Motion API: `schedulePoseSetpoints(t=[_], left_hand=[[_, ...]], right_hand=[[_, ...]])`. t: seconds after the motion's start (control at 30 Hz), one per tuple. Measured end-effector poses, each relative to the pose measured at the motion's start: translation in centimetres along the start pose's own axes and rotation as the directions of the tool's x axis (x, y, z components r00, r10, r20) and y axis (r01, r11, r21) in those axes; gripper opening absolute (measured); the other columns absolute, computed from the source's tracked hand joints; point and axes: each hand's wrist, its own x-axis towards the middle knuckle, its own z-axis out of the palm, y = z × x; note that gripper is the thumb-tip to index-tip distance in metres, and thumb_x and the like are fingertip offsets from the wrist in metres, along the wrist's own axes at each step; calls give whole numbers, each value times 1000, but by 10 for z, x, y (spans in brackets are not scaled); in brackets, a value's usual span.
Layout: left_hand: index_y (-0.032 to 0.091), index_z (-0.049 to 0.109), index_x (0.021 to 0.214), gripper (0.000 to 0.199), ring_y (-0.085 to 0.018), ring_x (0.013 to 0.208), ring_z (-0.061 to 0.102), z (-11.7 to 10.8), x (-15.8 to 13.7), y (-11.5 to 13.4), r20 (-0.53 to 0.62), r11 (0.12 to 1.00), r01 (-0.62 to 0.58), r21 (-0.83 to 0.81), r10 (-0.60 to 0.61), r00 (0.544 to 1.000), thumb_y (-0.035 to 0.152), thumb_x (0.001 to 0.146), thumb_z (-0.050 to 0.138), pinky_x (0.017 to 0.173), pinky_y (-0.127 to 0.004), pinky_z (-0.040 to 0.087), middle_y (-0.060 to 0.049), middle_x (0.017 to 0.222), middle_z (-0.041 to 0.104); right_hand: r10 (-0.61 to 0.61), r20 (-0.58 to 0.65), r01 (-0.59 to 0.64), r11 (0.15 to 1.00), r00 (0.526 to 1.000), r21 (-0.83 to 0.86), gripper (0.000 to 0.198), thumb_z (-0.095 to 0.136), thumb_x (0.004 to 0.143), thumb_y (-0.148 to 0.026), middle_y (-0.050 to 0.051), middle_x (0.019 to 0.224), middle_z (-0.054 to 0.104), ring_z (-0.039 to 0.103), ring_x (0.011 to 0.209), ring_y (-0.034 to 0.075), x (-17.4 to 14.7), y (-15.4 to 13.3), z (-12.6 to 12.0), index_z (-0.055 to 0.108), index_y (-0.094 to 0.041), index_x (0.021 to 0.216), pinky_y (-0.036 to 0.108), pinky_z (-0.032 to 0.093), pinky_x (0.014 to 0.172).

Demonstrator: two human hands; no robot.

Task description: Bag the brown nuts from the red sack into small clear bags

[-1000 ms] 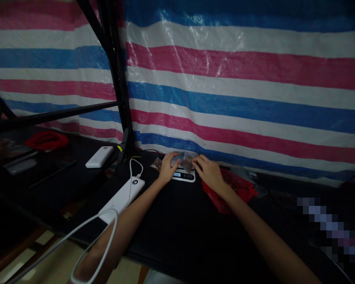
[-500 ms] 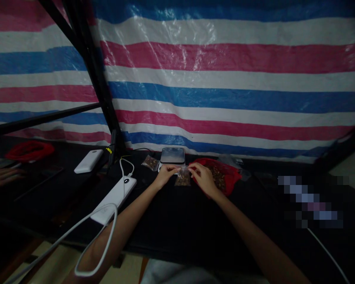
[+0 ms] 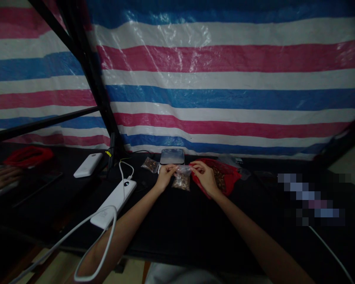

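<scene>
Black table (image 3: 177, 228) — scale (image 3: 172, 156), power bank (image 3: 114, 198), perhaps

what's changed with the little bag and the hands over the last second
Both hands, left hand and right hand, lifted the small clear bag off the scale and drew it nearer, pinching its top edge. The scale, red bag and power bank stayed put.

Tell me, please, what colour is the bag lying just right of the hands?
Red; the red bag shows in the head view, beside the right hand.
</scene>
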Motion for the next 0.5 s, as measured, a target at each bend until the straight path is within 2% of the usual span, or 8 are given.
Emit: schedulePoseSetpoints(t=[0.17,0.4,0.5], left_hand=[[11,64,65,30,-10,44,54,-3,0,2,-18,1000,-2,-25,2,1000,39,58,71,47,-22,44,-4,62,66],[11,64,73,27,-8,42,51,-3,0,-4,-11,999,-46,19,46,999,37,64,67,44,-20,41,-3,65,66],[11,64,74,28,-9,42,51,-2,-1,-5,-28,998,-47,39,48,998,37,65,66,43,-20,40,-3,65,66]], right_hand=[[20,-40,-18,999,999,50,27,58,74,-36,4,77,67,60,68,16,-2,0,1,61,-19,94,27,46,66],[26,-31,-25,999,999,20,22,57,75,-39,5,82,67,61,71,16,-4,2,0,62,-19,82,27,46,66],[53,-21,-52,998,998,32,23,59,74,-40,4,80,67,61,68,16,-3,4,1,61,-19,83,26,46,63]])
